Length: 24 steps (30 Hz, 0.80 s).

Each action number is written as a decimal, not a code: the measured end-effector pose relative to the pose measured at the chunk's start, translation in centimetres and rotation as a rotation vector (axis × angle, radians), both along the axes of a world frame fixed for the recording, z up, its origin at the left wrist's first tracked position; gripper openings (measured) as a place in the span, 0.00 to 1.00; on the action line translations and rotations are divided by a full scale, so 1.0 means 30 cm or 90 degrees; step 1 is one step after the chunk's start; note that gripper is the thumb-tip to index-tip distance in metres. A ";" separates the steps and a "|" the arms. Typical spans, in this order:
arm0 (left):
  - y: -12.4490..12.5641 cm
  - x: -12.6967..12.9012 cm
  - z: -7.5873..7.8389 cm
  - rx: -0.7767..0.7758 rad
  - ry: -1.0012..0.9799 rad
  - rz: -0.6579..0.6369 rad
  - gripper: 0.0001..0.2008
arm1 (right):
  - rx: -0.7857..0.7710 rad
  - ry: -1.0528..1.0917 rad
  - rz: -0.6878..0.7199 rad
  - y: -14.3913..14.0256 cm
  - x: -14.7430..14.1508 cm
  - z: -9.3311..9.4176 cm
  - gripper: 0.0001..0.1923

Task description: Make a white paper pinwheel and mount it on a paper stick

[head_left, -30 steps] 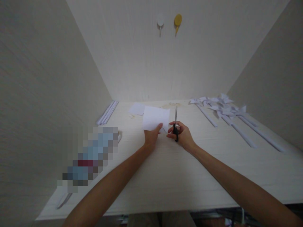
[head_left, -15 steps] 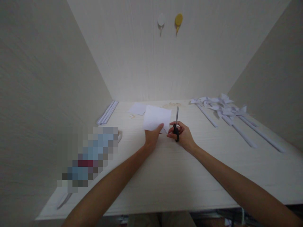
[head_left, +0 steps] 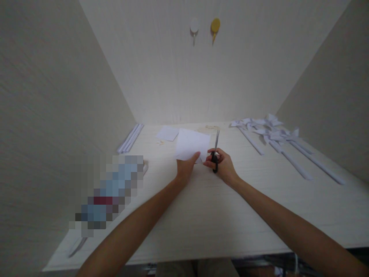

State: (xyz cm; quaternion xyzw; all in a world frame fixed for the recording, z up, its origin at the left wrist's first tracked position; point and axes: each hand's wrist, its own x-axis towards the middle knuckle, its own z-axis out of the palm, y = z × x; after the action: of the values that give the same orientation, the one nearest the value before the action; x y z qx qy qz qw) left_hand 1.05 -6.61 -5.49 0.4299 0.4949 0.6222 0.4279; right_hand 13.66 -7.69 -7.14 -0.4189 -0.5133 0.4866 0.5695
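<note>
My left hand (head_left: 186, 167) pinches the near edge of a white square sheet of paper (head_left: 191, 143) and holds it just above the pale table (head_left: 219, 207). My right hand (head_left: 223, 164) grips black-handled scissors (head_left: 215, 151), blades pointing away from me and standing right beside the sheet's right edge. The blades look nearly closed. Both hands are close together at the middle of the table.
A second white paper square (head_left: 167, 133) lies behind the hands. White paper pinwheels on long sticks (head_left: 276, 142) are piled at the back right. Rolled paper sticks (head_left: 130, 137) lie along the left wall. A blurred patch (head_left: 111, 190) covers something at the left. Two hooks (head_left: 204, 27) hang on the back wall.
The paper and scissors have shifted slightly to the right, and the scissor blades tilted a little to the right. Both hands kept their grip.
</note>
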 end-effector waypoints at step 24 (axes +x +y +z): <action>-0.005 0.007 -0.007 0.001 0.012 -0.019 0.14 | -0.002 0.000 -0.022 0.009 0.003 -0.013 0.22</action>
State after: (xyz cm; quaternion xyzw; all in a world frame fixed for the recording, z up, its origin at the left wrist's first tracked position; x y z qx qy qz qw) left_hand 1.26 -6.75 -5.69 0.4434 0.4920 0.6122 0.4319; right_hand 13.76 -7.43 -7.52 -0.4284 -0.5057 0.4774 0.5770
